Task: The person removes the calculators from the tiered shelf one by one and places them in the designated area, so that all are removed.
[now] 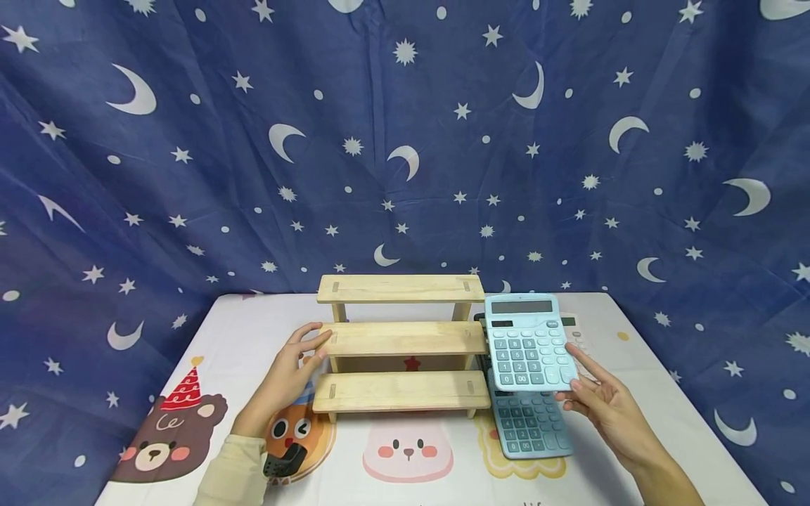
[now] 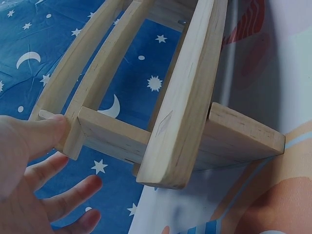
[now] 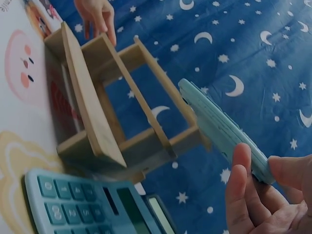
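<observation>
A light blue calculator [image 1: 524, 322] is held up at the stand's right side, keys and screen facing the head camera. My right hand [image 1: 604, 404] pinches its lower right corner; in the right wrist view, thumb and fingers grip the edge of the tilted calculator [image 3: 219, 126]. On the left, my left hand [image 1: 285, 376] holds the left end of the middle board of a three-step wooden stand [image 1: 405, 339]. The left wrist view has the thumb of that hand [image 2: 29, 180] against the board's end, other fingers spread.
Another blue calculator [image 1: 531, 429] lies on the table beneath the held one. A pale calculator [image 1: 572, 323] and a dark-edged one [image 1: 480, 320] are mostly hidden behind it. The cartoon-printed tablecloth [image 1: 253, 323] meets a blue star-and-moon curtain [image 1: 405, 204] at the back.
</observation>
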Available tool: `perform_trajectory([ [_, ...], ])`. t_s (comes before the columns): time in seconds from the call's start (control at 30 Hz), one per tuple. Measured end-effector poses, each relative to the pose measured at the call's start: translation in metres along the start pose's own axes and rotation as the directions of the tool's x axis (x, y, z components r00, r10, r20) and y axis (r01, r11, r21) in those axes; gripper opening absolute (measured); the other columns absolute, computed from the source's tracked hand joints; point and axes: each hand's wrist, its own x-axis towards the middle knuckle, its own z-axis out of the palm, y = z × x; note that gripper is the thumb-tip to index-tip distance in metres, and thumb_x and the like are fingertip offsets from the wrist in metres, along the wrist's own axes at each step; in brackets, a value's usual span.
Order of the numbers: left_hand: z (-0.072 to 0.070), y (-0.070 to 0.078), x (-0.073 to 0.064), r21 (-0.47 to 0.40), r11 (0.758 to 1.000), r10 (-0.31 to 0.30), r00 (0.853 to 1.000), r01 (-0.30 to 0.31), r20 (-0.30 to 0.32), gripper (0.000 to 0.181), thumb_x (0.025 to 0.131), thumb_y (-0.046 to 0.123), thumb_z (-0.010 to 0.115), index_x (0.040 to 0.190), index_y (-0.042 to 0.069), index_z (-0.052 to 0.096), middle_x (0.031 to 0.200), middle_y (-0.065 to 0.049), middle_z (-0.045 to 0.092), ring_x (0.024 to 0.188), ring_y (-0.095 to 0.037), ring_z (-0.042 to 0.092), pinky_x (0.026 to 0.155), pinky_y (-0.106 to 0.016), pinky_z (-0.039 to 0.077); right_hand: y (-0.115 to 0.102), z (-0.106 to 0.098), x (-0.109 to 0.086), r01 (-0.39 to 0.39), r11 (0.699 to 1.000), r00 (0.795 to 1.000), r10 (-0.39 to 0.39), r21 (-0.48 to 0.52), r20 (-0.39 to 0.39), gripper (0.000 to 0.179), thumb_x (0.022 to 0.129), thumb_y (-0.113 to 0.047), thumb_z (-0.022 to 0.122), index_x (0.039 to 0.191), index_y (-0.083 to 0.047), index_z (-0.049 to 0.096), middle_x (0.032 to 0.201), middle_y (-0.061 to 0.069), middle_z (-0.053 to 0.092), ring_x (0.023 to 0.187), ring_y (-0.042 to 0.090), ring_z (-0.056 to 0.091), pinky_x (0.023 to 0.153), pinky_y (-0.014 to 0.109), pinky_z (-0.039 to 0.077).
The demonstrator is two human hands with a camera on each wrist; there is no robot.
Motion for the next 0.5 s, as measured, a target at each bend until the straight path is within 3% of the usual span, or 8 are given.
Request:
perform_trajectory([
  [0.37,0.0,0.001,0.0,0.004,1.0,-0.001,1.0,0.001,0.002,0.041,0.102,0.011,0.059,0.14,-0.003,0.057,0.154,-0.024,0.042,0.138,-0.053,0.044,0.097,-0.065,0.049,0.007,-0.022,-0.017,0.008,0.999,0.999,-0.006,0.049,-0.045,0.059,0.106,0.005,0.037,0.157,-0.027,0.038,0.104,0.003,0.078,0.093,0.011,0.074,0.081,0.022,0.059],
  [0.5,0.0,0.001,0.0,0.005,1.0,-0.004,1.0,0.004,0.002,0.041,0.102,0.011,0.059,0.14,-0.003,0.057,0.154,-0.024,0.041,0.138,-0.053,0.044,0.097,-0.065,0.049,0.009,-0.03,-0.023,-0.031,0.999,0.996,0.033,0.023,-0.089,0.058,0.107,0.002,0.04,0.156,-0.029,0.038,0.108,0.001,0.078,0.091,0.01,0.075,0.08,0.023,0.06],
])
